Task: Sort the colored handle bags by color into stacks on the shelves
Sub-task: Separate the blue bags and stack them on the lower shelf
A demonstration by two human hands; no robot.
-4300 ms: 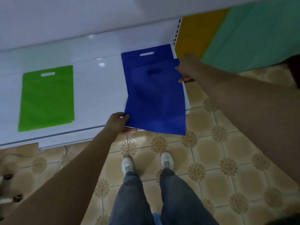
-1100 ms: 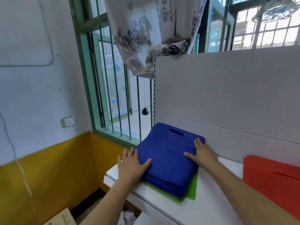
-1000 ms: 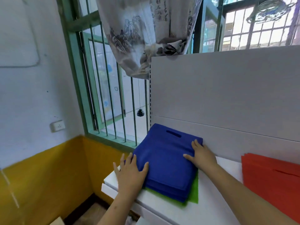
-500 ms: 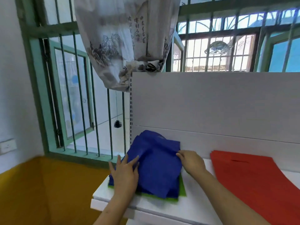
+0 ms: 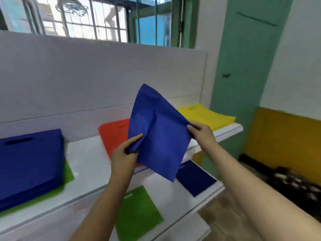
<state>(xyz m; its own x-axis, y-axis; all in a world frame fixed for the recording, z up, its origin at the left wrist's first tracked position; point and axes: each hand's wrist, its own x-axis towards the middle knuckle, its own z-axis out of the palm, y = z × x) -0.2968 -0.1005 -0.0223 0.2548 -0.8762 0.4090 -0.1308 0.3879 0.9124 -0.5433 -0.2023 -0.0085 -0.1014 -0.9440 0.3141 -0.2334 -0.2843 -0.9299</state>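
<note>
A blue bag (image 5: pixel 156 136) hangs crumpled in the air in front of the shelves. My left hand (image 5: pixel 125 153) grips its left edge and my right hand (image 5: pixel 199 134) pinches its right edge. On the upper shelf (image 5: pixel 86 157) lies a blue stack (image 5: pixel 29 162) on top of a green bag (image 5: pixel 67 173) at the left, a red stack (image 5: pixel 114 134) in the middle, partly hidden by the held bag, and a yellow stack (image 5: pixel 205 115) at the right. The lower shelf (image 5: pixel 170 197) carries a single green bag (image 5: pixel 137 213) and a blue bag (image 5: pixel 194 180).
A white back panel (image 5: pixel 86 75) rises behind the upper shelf, with a barred window (image 5: pixel 104 20) above it. A green pillar (image 5: pixel 243 66) and a yellow-and-white wall (image 5: pixel 284 136) stand to the right. Dark clutter (image 5: pixel 295 185) lies on the floor at the right.
Both hands were on the blue stack at the left end of the upper shelf. They have lifted one blue bag off it and carried it right; the view has swung right too.
</note>
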